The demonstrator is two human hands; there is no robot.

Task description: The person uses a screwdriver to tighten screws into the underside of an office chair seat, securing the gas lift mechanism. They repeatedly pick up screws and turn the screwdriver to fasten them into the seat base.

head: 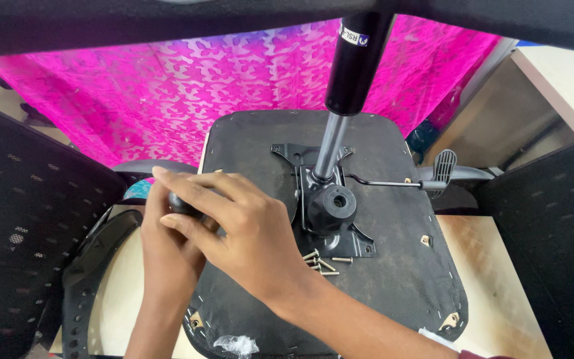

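Our left hand (171, 229) and right hand (234, 223) close together on a small dark knob (182, 203) at the upturned seat's (400, 266) left edge; loose screws (320, 260) lie just right.

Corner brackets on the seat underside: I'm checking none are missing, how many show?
3: one corner bracket at the right edge, one at the near right corner, one at the near left. The hands may hide others.

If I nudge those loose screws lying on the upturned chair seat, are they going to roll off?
The screws would probably roll a little, since their shanks are round. Their heads should curve them round, and the fabric-covered seat underside looks flat, so they would likely stay on it.
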